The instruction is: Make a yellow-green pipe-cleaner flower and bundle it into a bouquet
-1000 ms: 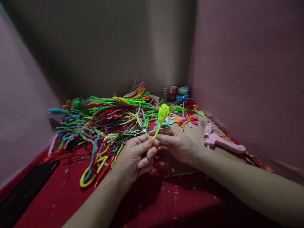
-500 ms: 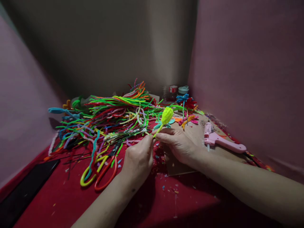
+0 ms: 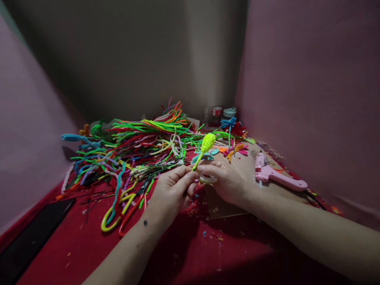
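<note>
A bright yellow pipe-cleaner flower [image 3: 208, 143], shaped like a closed bud on a fuzzy stem, stands tilted up between my hands. My left hand [image 3: 173, 184] pinches the lower end of its stem between thumb and fingers. From the other side, my right hand [image 3: 227, 180] grips the stem with thumb and forefinger, its other fingers curled beneath. Part of a pale ring-like thing shows under the right thumb; I cannot make out what it is. Behind the flower lies a teal pipe-cleaner flower [image 3: 204, 155], partly hidden by my right hand.
A heap of coloured pipe cleaners [image 3: 148, 134] lies at the back left. Scissors [image 3: 111, 225] with yellow and red handles rest left of my forearm. A pink glue gun [image 3: 279, 178] sits on cardboard [image 3: 228, 209] at right. A black phone-like slab [image 3: 38, 233] lies far left.
My left hand has turned, so its back and thumb now face up, and the left wrist has shifted left over the scissors' red handle. The flower stays almost in place.
</note>
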`<state>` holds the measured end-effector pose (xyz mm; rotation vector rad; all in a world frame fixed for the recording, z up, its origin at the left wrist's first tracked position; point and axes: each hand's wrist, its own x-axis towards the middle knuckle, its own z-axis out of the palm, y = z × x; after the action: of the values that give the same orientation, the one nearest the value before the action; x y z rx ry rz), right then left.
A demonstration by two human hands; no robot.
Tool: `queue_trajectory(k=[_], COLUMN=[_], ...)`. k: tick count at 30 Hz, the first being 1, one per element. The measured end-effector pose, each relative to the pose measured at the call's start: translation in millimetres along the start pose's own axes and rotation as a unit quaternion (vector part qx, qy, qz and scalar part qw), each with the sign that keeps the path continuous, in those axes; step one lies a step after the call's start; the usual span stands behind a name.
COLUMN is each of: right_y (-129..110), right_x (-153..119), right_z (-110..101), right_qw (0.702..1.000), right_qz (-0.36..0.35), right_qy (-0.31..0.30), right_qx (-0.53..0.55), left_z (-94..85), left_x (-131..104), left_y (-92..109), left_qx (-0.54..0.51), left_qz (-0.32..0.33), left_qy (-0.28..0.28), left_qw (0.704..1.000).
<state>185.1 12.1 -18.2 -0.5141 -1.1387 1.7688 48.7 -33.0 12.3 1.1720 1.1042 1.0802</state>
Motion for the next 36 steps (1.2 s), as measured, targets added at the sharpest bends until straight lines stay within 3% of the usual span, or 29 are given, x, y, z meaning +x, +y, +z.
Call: queue_trajectory(k=[7,16,23,26,29,33,36], right_y=[0,2,-1,-1,2,2,0], right_x=[-1,2,0,0,0,0,0], right_z=[4,-4,-5,-4,-3,-1,2], right_qw=[0.998,0.997,0.996,0.997,0.997,0.999,0.999], right_qz=[0.012,-0.031,-0.009,-0.030,-0.035,-0.008,-0.006], right_qy=[-0.008,-0.066,-0.080,-0.069,-0.064,-0.010,0.039], right_qx=[0.055,0.026,0.027,0.013,0.015,0.033,0.037], left_z=[-2.8,-18.7,-21.3,-19.9,-14.9,-6.1,-2.8], left_x=[0,5,7,5,2,1,2], left_y=[2,-2,-4,-3,0,0,-6], left_qx=[-0.080,-0.202,-0.220,-0.197,-0.134,0.023,0.162], left_qz=[-0.037,-0.083,-0.094,-0.092,-0.071,-0.009,0.073], left_qy=[-0.045,-0.179,-0.211,-0.194,-0.142,-0.053,0.013], left_qw=[0.995,0.959,0.948,0.957,0.978,0.998,0.984])
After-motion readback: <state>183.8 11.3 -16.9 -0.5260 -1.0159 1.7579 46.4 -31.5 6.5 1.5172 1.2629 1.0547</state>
